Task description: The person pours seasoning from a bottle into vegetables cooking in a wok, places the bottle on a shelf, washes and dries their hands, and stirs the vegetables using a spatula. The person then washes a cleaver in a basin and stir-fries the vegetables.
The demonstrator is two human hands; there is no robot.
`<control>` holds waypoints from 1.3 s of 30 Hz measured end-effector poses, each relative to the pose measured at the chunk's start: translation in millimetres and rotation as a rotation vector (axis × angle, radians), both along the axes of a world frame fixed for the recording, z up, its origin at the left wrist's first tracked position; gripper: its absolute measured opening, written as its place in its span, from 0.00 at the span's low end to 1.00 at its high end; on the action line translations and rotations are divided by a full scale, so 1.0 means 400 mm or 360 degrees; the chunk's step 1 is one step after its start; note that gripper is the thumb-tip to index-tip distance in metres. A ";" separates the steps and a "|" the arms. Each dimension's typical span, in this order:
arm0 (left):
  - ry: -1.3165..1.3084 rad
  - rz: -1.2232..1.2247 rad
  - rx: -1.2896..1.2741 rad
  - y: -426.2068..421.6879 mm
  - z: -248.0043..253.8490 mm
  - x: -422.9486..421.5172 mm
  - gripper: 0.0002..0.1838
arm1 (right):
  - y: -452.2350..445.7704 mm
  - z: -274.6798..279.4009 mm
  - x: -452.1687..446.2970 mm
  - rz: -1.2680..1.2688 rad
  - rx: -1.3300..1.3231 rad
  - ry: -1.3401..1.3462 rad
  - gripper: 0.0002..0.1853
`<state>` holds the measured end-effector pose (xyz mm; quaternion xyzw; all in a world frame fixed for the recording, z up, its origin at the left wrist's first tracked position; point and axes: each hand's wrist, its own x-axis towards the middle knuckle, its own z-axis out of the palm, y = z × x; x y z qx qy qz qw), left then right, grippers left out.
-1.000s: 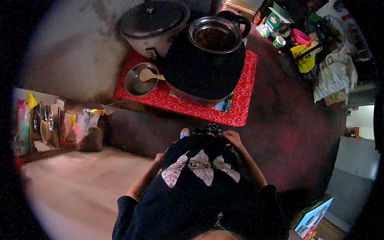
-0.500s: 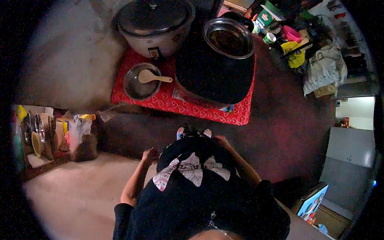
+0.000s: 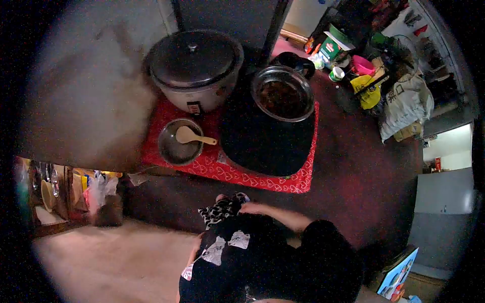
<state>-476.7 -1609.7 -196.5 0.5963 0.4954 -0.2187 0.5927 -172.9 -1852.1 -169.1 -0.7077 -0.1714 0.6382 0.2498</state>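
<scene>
My right hand (image 3: 250, 208) is in front of my black shirt, close beside a black-and-white patterned cloth (image 3: 222, 209) at my lower body. Motion blurs its fingers, so whether it grips the cloth is unclear. Of my left arm (image 3: 194, 247), only a strip shows at the shirt's left edge; the fingers are hidden. Beyond my hands, a table with a red heart-patterned cover (image 3: 242, 178) bears a large lidded rice cooker (image 3: 212, 93), a metal bowl (image 3: 178, 153), and a pale rice paddle (image 3: 189, 136) resting across the bowl. Neither hand touches these.
A metal basin (image 3: 283, 96) with dark contents sits on a dark, rounded object (image 3: 265, 144) at the table's right. Bags, a white sack (image 3: 406, 106) and a pink container (image 3: 362, 65) crowd the far right floor. Grey cabinets (image 3: 442, 194) stand at right.
My right hand has swung inward to the front of my body, beside the patterned cloth. My left hand has dropped from clear sight. The table appears lower in view as my head shifts.
</scene>
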 end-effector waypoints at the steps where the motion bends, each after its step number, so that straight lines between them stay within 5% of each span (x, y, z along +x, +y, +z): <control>1: -0.0011 0.0001 0.0062 0.004 -0.018 -0.036 0.27 | 0.046 0.035 0.005 0.0223 0.0088 -0.0040 0.18; 3: -0.0053 -0.0006 0.0178 0.024 -0.058 -0.087 0.28 | 0.133 0.053 0.009 0.0528 0.0249 -0.0106 0.16; 6: -0.0117 -0.0054 0.0368 0.074 -0.115 -0.141 0.31 | 0.205 -0.166 -0.041 0.0514 0.0490 -0.0111 0.15; 8: -0.0047 -0.0103 0.0422 0.145 -0.057 -0.129 0.32 | 0.296 -0.100 -0.038 0.0805 0.0604 -0.0533 0.16; 10: 0.0086 -0.0304 0.0503 0.192 0.100 -0.131 0.30 | 0.343 -0.279 -0.094 0.1106 0.0761 0.0016 0.16; 12: 0.0134 -0.0356 0.0580 0.246 0.237 -0.113 0.26 | 0.404 -0.153 -0.159 0.0850 0.0440 0.0029 0.14; 14: 0.0048 -0.0297 0.0578 0.319 0.266 -0.170 0.22 | 0.429 -0.428 -0.276 0.0897 0.0419 0.0089 0.16; 16: -0.0038 -0.0250 0.0604 0.451 0.226 -0.253 0.20 | 0.573 -0.235 -0.286 0.1192 0.0386 0.0094 0.17; 19: 0.0053 0.0247 0.0248 0.588 0.340 -0.303 0.26 | 0.905 0.071 -0.356 0.1469 0.0307 -0.0142 0.18; 20: -0.0024 0.0512 -0.0038 0.616 0.272 -0.348 0.26 | 0.987 0.109 -0.377 0.1561 0.0426 -0.0273 0.18; 22: 0.0016 0.0314 0.0063 0.674 0.224 -0.388 0.24 | 1.131 0.180 -0.378 0.1189 0.0403 -0.0129 0.18; 31: -0.0078 0.0604 -0.0201 1.145 0.094 -0.319 0.21 | 1.639 0.147 -0.258 0.0012 0.0046 0.0165 0.12; 33: -0.0096 0.0694 -0.0214 1.290 0.083 -0.251 0.20 | 1.751 0.042 -0.193 0.0016 0.0079 0.0199 0.12; 36: -0.0127 0.0887 -0.0235 1.571 0.088 -0.135 0.19 | 1.985 0.076 -0.073 0.0470 0.0169 -0.0315 0.10; 39: -0.0173 0.1095 -0.0245 1.817 0.122 -0.037 0.18 | 2.244 0.262 0.058 0.0688 0.0277 -0.0327 0.12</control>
